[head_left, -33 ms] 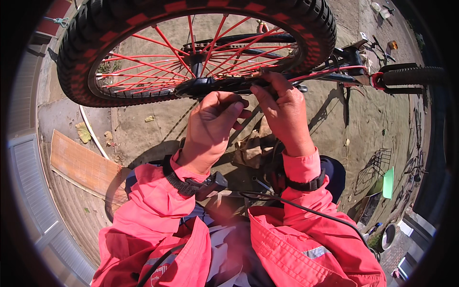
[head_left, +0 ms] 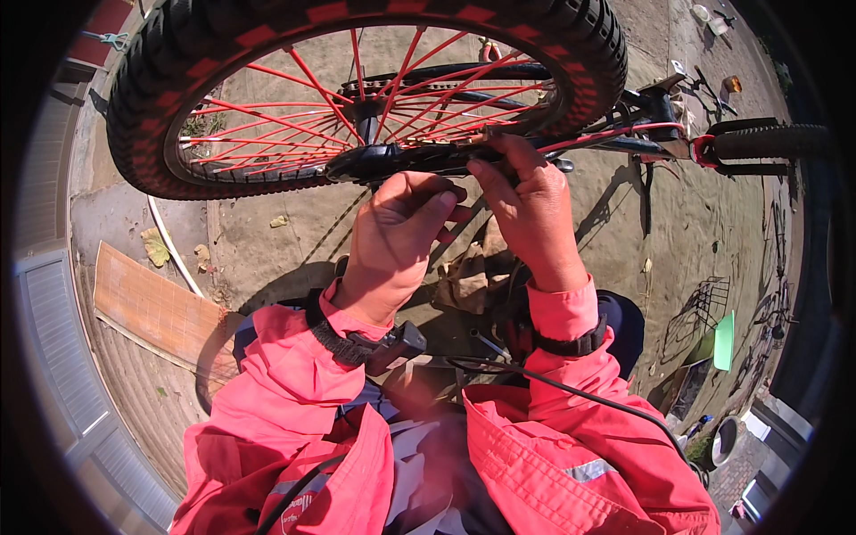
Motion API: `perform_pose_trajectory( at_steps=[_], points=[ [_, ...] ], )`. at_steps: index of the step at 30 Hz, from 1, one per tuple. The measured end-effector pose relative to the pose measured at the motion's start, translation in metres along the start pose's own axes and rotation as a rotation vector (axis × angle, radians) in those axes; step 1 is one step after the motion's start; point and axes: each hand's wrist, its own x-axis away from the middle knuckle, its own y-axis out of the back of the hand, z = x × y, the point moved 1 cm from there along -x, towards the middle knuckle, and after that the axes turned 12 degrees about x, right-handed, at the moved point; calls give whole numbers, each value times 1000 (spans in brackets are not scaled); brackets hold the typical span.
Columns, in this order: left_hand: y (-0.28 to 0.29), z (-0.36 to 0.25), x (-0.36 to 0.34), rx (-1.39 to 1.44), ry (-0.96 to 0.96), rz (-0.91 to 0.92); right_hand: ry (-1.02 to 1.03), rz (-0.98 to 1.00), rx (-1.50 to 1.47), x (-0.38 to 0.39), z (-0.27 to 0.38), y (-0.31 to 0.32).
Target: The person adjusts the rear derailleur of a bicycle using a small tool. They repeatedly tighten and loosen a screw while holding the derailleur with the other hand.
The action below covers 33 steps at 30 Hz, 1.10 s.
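A bicycle wheel [head_left: 370, 18] with a knobby black tyre, red rim patches and red spokes [head_left: 299, 85] fills the upper part of the head view. Across its near side runs a long glossy black cover [head_left: 379, 162] joined to the bicycle frame. My right hand [head_left: 532, 201] pinches the cover's right part, thumb in front, with the other fingertips partly hidden behind it. Just below the cover, my left hand [head_left: 392, 236] is closed, thumb pressed to curled fingers. Whatever it may hold is too small or hidden to make out.
The bicycle's other wheel [head_left: 771, 143] is at the right. A tan board [head_left: 156, 303] lies at the left beside a pale hose [head_left: 174, 245]. Crumpled brown paper [head_left: 464, 281] sits below my hands. A green panel [head_left: 724, 341] and a wire rack [head_left: 709, 296] are at the right.
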Motion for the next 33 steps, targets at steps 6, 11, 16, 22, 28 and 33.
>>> perform_pose_trajectory(
  at_steps=[6, 11, 16, 22, 28, 33],
  points=[
    [-4, 5, -1, 120, 69, -45, 12, 61, -48, 0, -9, 4],
    [-7, 10, -9, 212, 146, -49, -4, 148, -72, -3, -15, 9],
    [-7, 16, -15, 368, 238, -18, 30, 237, 127, -4, -10, 23],
    [-6, 20, -16, 482, 309, -39, 48, 247, 46, -4, -5, 23],
    [-8, 21, -16, 487, 338, -80, -16, 252, 2, -5, -4, 23],
    [-9, 24, -17, 495, 318, -46, -3, 255, -5, -5, -4, 23]
  ],
)
